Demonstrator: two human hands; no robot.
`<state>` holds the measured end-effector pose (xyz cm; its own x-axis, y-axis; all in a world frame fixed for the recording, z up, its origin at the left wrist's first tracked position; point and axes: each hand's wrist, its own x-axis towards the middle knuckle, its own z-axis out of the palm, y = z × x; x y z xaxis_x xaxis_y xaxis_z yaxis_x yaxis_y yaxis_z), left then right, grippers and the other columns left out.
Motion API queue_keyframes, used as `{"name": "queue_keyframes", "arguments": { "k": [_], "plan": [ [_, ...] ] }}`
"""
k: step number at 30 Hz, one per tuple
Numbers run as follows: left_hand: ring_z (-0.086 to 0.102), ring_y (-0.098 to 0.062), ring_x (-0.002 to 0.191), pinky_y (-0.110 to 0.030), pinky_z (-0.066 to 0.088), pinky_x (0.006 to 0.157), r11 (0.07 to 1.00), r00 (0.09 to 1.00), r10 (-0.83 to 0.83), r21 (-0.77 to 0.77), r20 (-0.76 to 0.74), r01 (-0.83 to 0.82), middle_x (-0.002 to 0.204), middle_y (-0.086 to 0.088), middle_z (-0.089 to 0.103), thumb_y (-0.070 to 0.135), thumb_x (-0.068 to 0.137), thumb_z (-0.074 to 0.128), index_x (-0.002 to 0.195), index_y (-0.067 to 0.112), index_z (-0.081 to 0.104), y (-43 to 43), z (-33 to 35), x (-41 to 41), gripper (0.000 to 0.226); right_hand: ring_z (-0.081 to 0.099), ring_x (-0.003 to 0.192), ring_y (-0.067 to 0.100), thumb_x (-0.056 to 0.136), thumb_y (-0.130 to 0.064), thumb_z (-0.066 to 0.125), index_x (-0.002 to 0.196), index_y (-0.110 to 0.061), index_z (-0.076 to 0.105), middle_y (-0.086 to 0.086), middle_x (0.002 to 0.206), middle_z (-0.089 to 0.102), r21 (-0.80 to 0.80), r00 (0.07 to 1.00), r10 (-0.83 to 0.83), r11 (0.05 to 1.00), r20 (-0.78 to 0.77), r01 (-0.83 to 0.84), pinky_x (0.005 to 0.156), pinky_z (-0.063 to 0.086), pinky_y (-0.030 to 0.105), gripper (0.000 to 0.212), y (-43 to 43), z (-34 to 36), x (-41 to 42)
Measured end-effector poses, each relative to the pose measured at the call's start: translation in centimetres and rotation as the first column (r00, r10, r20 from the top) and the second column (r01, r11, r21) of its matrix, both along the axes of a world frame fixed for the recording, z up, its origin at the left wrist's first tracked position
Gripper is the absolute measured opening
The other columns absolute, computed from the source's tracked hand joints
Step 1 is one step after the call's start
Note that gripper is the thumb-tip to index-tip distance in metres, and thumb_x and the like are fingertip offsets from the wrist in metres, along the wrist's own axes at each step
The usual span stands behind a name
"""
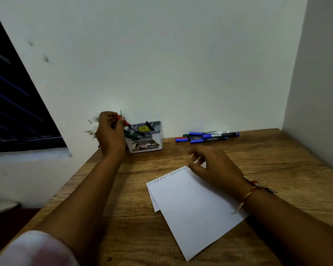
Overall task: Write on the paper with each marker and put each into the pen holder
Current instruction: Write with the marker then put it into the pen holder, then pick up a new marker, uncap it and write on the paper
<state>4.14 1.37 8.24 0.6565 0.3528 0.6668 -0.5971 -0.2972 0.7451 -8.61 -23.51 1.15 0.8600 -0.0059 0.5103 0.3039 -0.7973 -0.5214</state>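
Observation:
My left hand [110,131] holds a red-capped black marker [132,127] tilted over the grey pen holder [145,144] at the back of the wooden desk, its lower end inside the holder. A green marker and a black one also stand in that holder. White paper [192,204] lies in the middle of the desk with a line of handwriting along its top edge. My right hand [211,166] hovers with relaxed fingers over the paper's top right corner and holds nothing. Several loose markers [208,136], mostly blue-capped, lie against the back wall to the right.
The wooden desk [123,217] sits in a corner, with white walls behind and to the right. A dark window is at the left. Small dried plant sprigs [92,127] poke out behind my left hand.

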Motion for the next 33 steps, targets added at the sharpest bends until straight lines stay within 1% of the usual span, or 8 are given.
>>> {"name": "queue_keyframes", "arguments": {
  "k": [3, 7, 13, 18, 23, 26, 28, 33],
  "plan": [
    [0.069, -0.018, 0.086, -0.031, 0.056, 0.079, 0.998, 0.996, -0.014, 0.054, -0.083, 0.019, 0.094, -0.009, 0.07, 0.007, 0.093, 0.062, 0.102, 0.01, 0.056, -0.8, -0.8, 1.3, 0.011, 0.067, 0.086, 0.004, 0.091, -0.038, 0.073, 0.116, -0.025, 0.068, -0.011, 0.099, 0.071, -0.016, 1.0, 0.005, 1.0, 0.001, -0.005, 0.081, 0.055, 0.03, 0.029, -0.1, 0.0, 0.1],
    [0.062, -0.011, 0.078, -0.017, 0.047, 0.061, 0.982, 0.989, 0.056, 0.189, -0.137, -0.029, 0.081, 0.007, 0.064, 0.011, 0.093, 0.063, 0.095, 0.014, 0.062, -1.6, -1.9, 2.3, 0.003, 0.065, 0.091, 0.005, 0.092, -0.04, 0.071, 0.117, -0.025, 0.067, -0.009, 0.103, 0.071, -0.032, 1.0, 0.006, 0.999, -0.008, -0.007, 0.082, 0.054, 0.029, 0.03, -0.1, 0.1, 0.2],
    [0.066, -0.019, 0.089, -0.026, 0.05, 0.076, 0.93, 0.963, 0.105, 0.367, -0.248, -0.007, 0.1, -0.009, 0.074, 0.016, 0.095, 0.062, 0.108, 0.009, 0.074, -2.0, -3.3, 2.0, 0.019, 0.064, 0.093, 0.004, 0.093, -0.041, 0.069, 0.117, -0.026, 0.066, -0.01, 0.105, 0.07, -0.055, 1.0, 0.009, 0.998, -0.025, -0.011, 0.079, 0.046, 0.022, 0.029, -0.2, 0.0, 0.1],
    [0.063, -0.018, 0.099, -0.03, 0.051, 0.084, 0.884, 0.989, 0.051, 0.466, -0.141, 0.021, 0.11, -0.005, 0.07, 0.012, 0.093, 0.064, 0.115, 0.011, 0.069, -1.9, -3.3, -1.2, 0.023, 0.065, 0.092, 0.005, 0.092, -0.042, 0.07, 0.117, -0.025, 0.066, -0.008, 0.105, 0.071, -0.066, 0.999, 0.014, 0.998, -0.043, -0.017, 0.08, 0.048, 0.023, 0.03, -0.2, 0.1, 0.0],
    [0.06, 0.007, 0.089, -0.006, 0.042, 0.073, 0.879, 0.966, -0.094, 0.435, -0.239, 0.193, 0.1, 0.016, 0.068, 0.023, 0.089, 0.071, 0.099, 0.025, 0.072, -3.2, -6.5, -5.6, 0.01, 0.064, 0.101, 0.007, 0.094, -0.042, 0.068, 0.121, -0.025, 0.066, -0.007, 0.114, 0.071, -0.111, 0.995, -0.027, 0.994, -0.093, 0.017, 0.083, 0.048, 0.024, 0.033, -0.4, 0.3, -0.2],
    [0.061, 0.003, 0.092, -0.017, 0.048, 0.077, 0.779, 0.936, -0.163, 0.542, -0.311, 0.316, 0.1, 0.011, 0.07, 0.024, 0.09, 0.07, 0.104, 0.023, 0.073, -3.2, -8.0, -6.0, 0.015, 0.062, 0.111, 0.012, 0.094, -0.04, 0.066, 0.128, -0.023, 0.066, -0.003, 0.123, 0.069, -0.17, 0.986, -0.135, 0.979, -0.101, 0.116, 0.083, 0.041, 0.022, 0.038, -0.8, 0.4, -0.1],
    [0.061, -0.003, 0.096, -0.023, 0.05, 0.082, 0.719, 0.924, -0.187, 0.593, -0.335, 0.361, 0.103, 0.01, 0.069, 0.027, 0.09, 0.069, 0.108, 0.022, 0.072, -3.1, -8.1, -5.6, 0.019, 0.062, 0.118, 0.02, 0.095, -0.036, 0.064, 0.13, -0.019, 0.066, 0.002, 0.128, 0.068, -0.174, 0.966, -0.226, 0.964, -0.128, 0.203, 0.09, 0.045, 0.027, 0.039, -1.3, 0.6, 0.4],
    [0.053, 0.005, 0.087, -0.01, 0.039, 0.073, 0.638, 0.911, -0.225, 0.654, -0.346, 0.406, 0.1, 0.017, 0.062, 0.032, 0.089, 0.07, 0.112, 0.026, 0.07, -3.0, -8.3, -4.1, 0.024, 0.061, 0.117, 0.032, 0.095, -0.028, 0.057, 0.124, -0.01, 0.064, 0.014, 0.127, 0.065, -0.317, 0.914, -0.353, 0.906, -0.202, 0.28, 0.088, 0.047, 0.036, 0.035, -3.4, 1.5, 3.5]
  ]
}}
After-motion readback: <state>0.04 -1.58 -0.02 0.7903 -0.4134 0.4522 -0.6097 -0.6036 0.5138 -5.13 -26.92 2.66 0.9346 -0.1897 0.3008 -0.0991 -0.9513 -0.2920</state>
